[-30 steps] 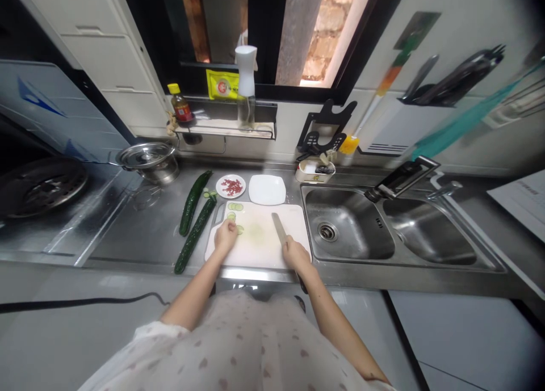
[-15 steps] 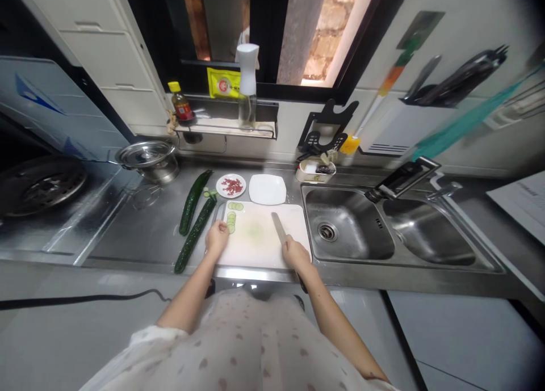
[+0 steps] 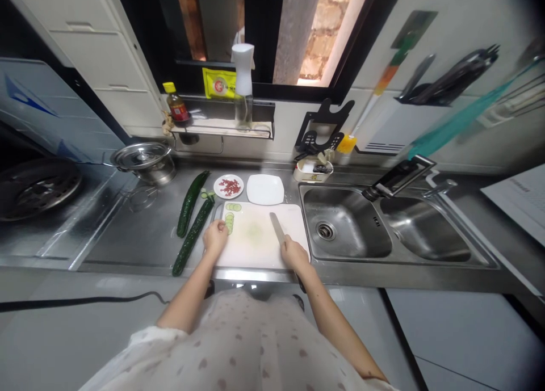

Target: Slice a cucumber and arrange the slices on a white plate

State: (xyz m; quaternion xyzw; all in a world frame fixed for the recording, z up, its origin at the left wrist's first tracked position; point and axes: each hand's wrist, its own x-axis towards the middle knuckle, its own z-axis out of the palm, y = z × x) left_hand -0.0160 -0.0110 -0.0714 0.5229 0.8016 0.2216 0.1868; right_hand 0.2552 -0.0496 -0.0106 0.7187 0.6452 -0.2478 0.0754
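"What's nearest the person's body?"

"The right hand (image 3: 294,253), its fingers wrapped around the handle of a knife (image 3: 276,226). The blade slants away from the body over a white cutting board (image 3: 255,252)."

"And the left hand (image 3: 216,238)?"

"It's at the board's left side, fingers curled. I can't tell whether they pinch anything."

"Where are the cucumber slices?"

"On the board. One overlapping row of slices (image 3: 229,223) is just beside the left fingertips, running away from the person. Another row (image 3: 233,207) lies crosswise near the far left corner."

"What about the larger pieces?"

"Two long, dark green cucumbers lie at a slant on the steel table (image 3: 123,232), left of the board: a nearer cucumber (image 3: 191,243) and a farther cucumber (image 3: 192,205). A few small pale-green pieces (image 3: 207,194) are near their far ends."

"Beyond the board?"

"A round plate (image 3: 218,194) bearing red bits (image 3: 230,187), with a square white plate (image 3: 264,189) to its right. The double sink (image 3: 347,226) is right of the board."

"Farther back?"

"A steel pot (image 3: 157,174) on the left, then a wall shelf (image 3: 217,127) carrying a yellow-capped bottle (image 3: 177,108) and a spray bottle (image 3: 243,76)."
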